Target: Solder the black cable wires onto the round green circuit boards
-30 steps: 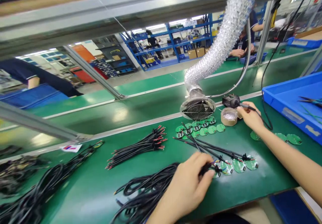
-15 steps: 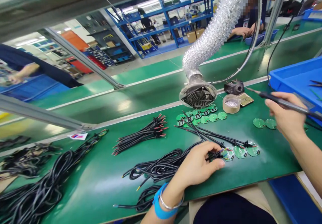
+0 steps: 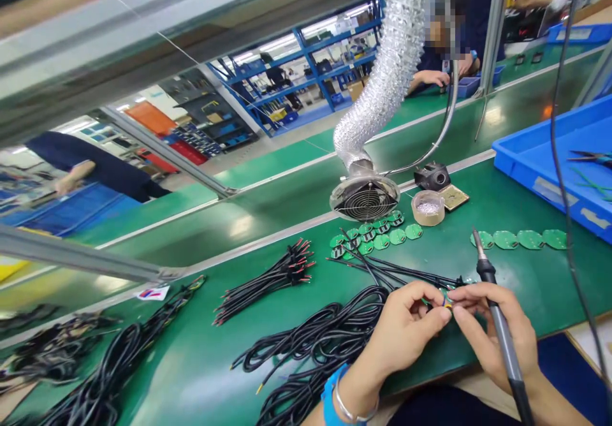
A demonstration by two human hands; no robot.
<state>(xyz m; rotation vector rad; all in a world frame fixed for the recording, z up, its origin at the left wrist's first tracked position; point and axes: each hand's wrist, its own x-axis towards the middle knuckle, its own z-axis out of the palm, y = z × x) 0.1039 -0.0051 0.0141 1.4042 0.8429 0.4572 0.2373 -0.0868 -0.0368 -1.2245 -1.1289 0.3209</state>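
Note:
My left hand is closed in a pinch on the end of a black cable, where thin coloured wires show at the fingertips. My right hand meets it there, its thumb and fingertips at the same wires. A soldering iron is held in the right hand, its tip pointing up and away from the wires. Both hands largely cover the round green circuit boards beneath them. Coiled black cables lie left of my left hand, and thin black leads run just behind the hands.
Behind stand a fume extractor, a solder-tip cleaning tub and a black iron holder. Rows of green boards lie at right, before a blue tray. Bundled leads lie left. Co-workers sit beyond the partition.
My right hand has come left and down with the soldering iron, from beside the blue tray to my left hand. The iron now points upward. The camera view has shifted slightly.

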